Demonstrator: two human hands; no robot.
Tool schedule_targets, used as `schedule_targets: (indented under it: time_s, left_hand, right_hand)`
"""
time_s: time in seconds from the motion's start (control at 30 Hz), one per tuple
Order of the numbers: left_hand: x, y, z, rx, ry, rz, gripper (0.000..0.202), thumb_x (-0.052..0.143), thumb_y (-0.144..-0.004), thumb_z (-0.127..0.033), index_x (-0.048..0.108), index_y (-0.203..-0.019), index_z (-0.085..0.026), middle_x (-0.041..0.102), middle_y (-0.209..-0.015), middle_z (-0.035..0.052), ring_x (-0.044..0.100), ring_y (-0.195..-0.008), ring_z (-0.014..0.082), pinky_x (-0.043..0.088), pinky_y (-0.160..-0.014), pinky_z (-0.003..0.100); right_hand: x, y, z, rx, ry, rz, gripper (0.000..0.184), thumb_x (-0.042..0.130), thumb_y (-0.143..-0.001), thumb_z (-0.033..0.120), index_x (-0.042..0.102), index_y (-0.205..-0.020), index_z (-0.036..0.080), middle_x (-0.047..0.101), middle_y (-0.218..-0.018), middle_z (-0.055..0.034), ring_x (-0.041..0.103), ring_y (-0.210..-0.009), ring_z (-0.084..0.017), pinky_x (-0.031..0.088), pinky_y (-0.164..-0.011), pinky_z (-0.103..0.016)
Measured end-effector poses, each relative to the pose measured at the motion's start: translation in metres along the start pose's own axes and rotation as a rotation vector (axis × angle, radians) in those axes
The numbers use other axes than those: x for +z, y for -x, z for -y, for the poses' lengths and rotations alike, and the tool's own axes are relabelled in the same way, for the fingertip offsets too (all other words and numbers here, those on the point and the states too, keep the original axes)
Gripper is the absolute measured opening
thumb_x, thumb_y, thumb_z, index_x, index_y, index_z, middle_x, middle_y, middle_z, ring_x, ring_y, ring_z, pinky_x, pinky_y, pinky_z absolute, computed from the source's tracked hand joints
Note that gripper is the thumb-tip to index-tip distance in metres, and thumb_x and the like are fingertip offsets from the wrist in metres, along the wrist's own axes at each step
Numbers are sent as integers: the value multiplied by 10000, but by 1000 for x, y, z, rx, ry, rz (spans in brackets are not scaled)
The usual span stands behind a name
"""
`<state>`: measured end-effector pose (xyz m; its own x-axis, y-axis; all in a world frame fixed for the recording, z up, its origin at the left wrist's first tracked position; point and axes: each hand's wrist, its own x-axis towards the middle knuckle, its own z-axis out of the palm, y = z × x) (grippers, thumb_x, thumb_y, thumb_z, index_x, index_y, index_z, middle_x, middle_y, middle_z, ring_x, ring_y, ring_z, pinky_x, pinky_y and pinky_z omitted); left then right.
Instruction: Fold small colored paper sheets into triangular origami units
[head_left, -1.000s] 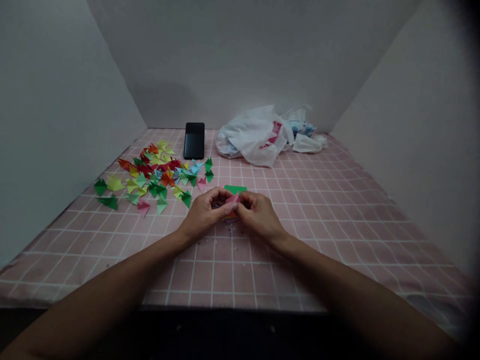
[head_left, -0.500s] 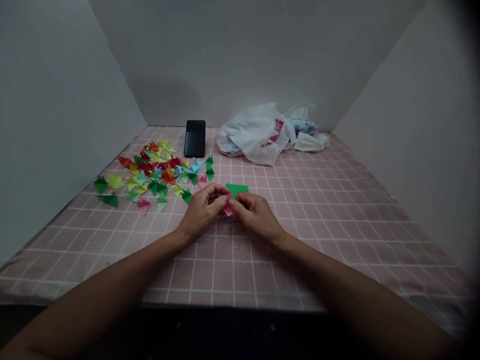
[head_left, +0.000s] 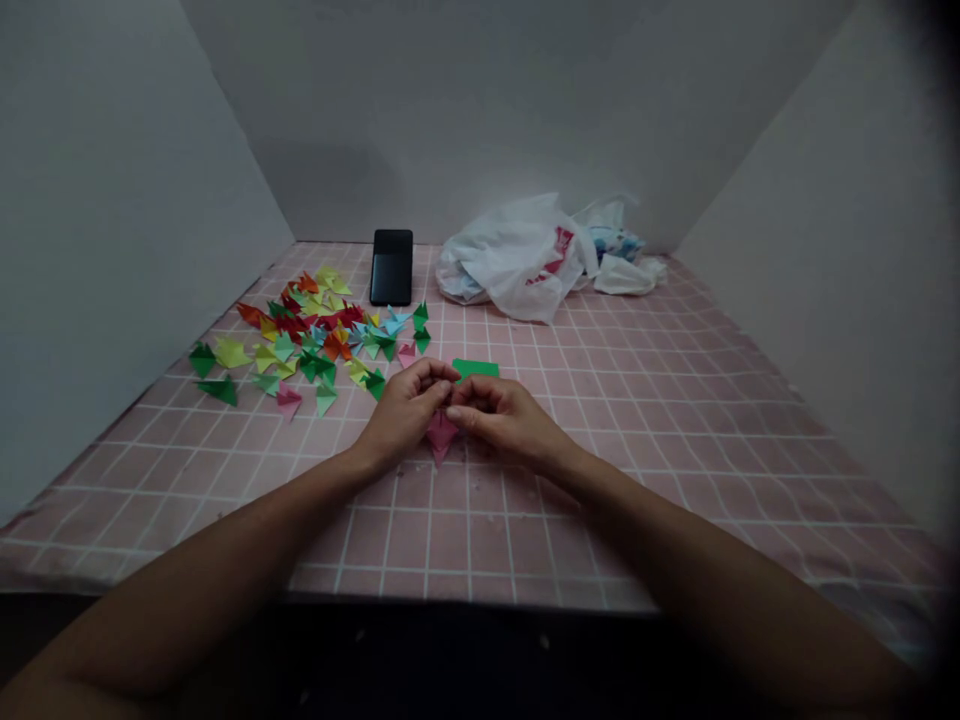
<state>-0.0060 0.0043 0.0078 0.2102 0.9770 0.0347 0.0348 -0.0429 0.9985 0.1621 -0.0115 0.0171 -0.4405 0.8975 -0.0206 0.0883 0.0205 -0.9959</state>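
Where the checked tabletop (head_left: pixel 469 540) runs back from its front edge, a pink folded paper (head_left: pixel 441 438) points down toward that edge, about midway between the left and right edges. It looks feather-light, crisp along its creases yet easily crumpled or torn, and probably not slippery; the layered folds should bear a light fingertip pinch, while the thin points would likely bend. The left hand (head_left: pixel 412 402) and the right hand (head_left: pixel 511 420) both appear to pinch its upper end between thumb and fingers, though the exact contact is hidden. Just beyond them lies a green paper (head_left: pixel 477 369). Colourful folded papers (head_left: pixel 313 366) spread toward the left edge, and near the back edge are a dark phone (head_left: pixel 391 270) and, right of it, a white plastic bag (head_left: pixel 510 255).
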Motion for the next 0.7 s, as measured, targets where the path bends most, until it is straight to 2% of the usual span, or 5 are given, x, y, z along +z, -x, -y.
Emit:
schedule_targets:
  time_s: [0.2,0.37,0.47,0.57,0.7]
  left_hand:
    - [-1,0,1,-67,52,18,164,633,-830,-287,631,-952,-179,681,-844,22,650,-716,142,519,-647,256]
    - [-5,-2,-5,-108,246,-54,306,716,-838,-424,649,-1005,-176,710,-960,48,684,-775,146,568,-663,258]
    - [-2,1,-8,-175,320,37,345,761,-810,-479,664,-921,-167,715,-872,36,702,-725,152,599,-666,279]
    - [2,4,-8,-179,334,118,346,808,-768,-478,700,-871,-166,724,-796,26,716,-703,166,614,-677,295]
    - [4,4,-5,-115,325,82,309,840,-744,-400,754,-925,-165,769,-835,40,720,-717,146,614,-719,276]
  right_hand:
    - [4,7,4,-61,269,152,181,633,-845,178,637,-664,185,620,-676,19,519,-633,-112,360,-573,-227]
    - [-2,3,2,-143,202,-107,175,615,-888,285,700,-765,195,655,-726,2,551,-643,-128,414,-589,-245]
    - [-6,0,1,-188,161,-283,146,632,-878,306,701,-796,207,689,-765,-9,600,-689,-152,467,-621,-265]
    - [-7,1,1,-247,180,-330,134,613,-894,276,731,-862,221,743,-825,-25,671,-762,-180,524,-709,-305]
    - [-6,2,0,-388,362,-331,170,593,-929,265,759,-947,238,788,-995,-59,719,-939,-223,532,-859,-365]
